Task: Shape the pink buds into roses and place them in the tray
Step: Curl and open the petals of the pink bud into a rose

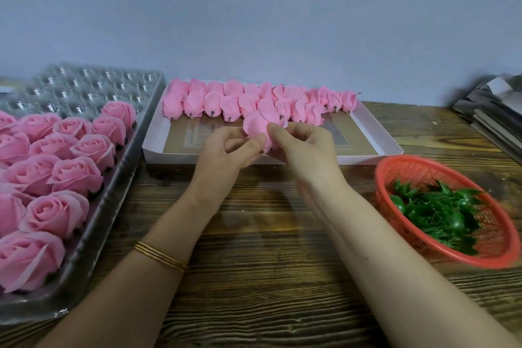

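Mid-shaping here, no question. Holding one pink bud (258, 126) up over the near part of the white box (169, 156), clear of its floor. Gripping it low down with the left hand (226, 150), curled in around the base; nipping its right side with the thumb and forefinger of the right hand (302, 144). Showing one rounded outer petal above the knuckles, nothing yet like an opened bloom. Cannot tell how the inner petals sit, hidden behind the fingers. Looking back along the far side of the box: two crowded rows of unshaped buds (254, 102), stubs toward the camera, plenty left to do. Looking left: finished roses (70, 172) packed into the near cups of the clear tray (93, 87), with empty cups at the far end, just beyond the last rose. Over on the right, a red basket (423, 167) of green leaves (435, 212) on the wooden table (268, 263), untouched for now. Next up, by the look of it: peeling the petals outward and turning the bud to even them, lightly, since thin petals like these probably crease or tear under a hard pinch. Then carrying it left and seating it upright in the nearest free cup without brushing its neighbours.
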`<state>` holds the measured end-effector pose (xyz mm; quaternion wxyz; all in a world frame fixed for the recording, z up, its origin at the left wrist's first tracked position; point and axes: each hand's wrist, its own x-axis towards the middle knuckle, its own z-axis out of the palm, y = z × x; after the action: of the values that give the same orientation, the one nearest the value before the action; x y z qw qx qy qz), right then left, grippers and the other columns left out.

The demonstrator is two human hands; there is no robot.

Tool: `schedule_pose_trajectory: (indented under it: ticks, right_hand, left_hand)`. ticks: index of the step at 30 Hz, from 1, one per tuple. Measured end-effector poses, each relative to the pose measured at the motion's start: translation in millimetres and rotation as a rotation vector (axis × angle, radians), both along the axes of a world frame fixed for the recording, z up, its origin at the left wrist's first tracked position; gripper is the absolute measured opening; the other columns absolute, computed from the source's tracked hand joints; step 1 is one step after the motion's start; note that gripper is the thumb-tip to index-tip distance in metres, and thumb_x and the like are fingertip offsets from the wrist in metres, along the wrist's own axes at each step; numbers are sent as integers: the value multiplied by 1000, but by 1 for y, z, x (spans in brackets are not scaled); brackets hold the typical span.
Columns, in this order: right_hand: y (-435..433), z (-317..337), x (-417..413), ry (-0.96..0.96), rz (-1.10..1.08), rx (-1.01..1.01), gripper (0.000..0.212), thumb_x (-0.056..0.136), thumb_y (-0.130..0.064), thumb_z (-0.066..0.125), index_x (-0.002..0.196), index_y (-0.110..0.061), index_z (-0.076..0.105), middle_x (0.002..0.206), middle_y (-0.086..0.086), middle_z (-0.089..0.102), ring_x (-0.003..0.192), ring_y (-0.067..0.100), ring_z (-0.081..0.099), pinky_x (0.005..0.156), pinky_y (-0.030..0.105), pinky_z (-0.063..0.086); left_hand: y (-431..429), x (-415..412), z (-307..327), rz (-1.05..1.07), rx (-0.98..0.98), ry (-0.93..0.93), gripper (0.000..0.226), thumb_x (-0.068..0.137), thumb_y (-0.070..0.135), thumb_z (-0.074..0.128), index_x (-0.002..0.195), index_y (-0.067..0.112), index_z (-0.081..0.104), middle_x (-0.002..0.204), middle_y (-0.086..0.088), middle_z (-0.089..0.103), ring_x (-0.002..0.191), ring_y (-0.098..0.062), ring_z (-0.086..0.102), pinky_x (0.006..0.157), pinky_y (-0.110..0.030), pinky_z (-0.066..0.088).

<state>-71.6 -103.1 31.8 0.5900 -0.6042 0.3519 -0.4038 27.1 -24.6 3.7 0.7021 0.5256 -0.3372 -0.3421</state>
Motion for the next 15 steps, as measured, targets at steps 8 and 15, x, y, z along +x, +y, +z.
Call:
schedule_pose_trajectory:
  ticks: [8,15]
  right_hand:
    - [13,-13,-9,-190,117,149,17,92,-5,62,101,8,69,78,14,65,76,20,61,79,34,53]
    - [20,-15,-18,-325,259,329,11,87,4,61,92,-6,61,77,16,64,68,24,63,69,31,57]
  left_hand:
    - [-2,0,1,-267,-32,176,36,86,27,67,118,11,65,119,-10,70,116,-21,64,94,-29,53]
    - [1,-5,-1,-346,24,171,47,80,34,71,119,9,64,119,-16,69,115,-26,64,96,-35,53]
